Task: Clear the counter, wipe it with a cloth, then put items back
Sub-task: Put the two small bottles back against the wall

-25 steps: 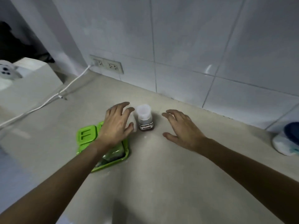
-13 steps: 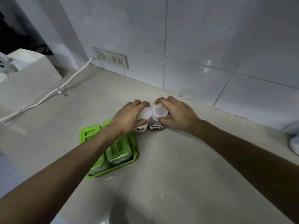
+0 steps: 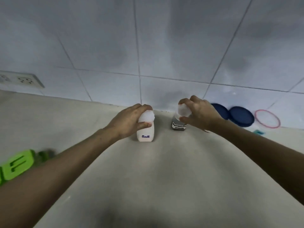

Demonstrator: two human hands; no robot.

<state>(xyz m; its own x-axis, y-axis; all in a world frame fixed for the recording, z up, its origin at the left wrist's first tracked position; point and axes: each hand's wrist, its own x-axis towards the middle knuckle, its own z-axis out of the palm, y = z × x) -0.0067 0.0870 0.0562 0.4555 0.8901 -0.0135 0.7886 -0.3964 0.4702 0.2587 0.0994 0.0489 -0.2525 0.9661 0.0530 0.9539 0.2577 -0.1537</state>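
Two shakers are gripped by their white caps on the counter (image 3: pixel 164 178) near the tiled wall (image 3: pixel 164 46): the salt (image 3: pixel 145 134) by the left hand (image 3: pixel 130 120), the dark jar (image 3: pixel 179 125), its label too blurred to be read, by the right hand (image 3: pixel 199 113). Each cap is pinched closely between curled fingers and thumb and partly hidden. The green tray (image 3: pixel 15 164) is cut off at the left edge and blurred; blue lids (image 3: pixel 241 116) and a pink ring (image 3: pixel 267 118) are seen by the wall at right.

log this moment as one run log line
left hand: grips white salt shaker | right hand: grips dark-filled labelled shaker | beige stone counter: green tray far left
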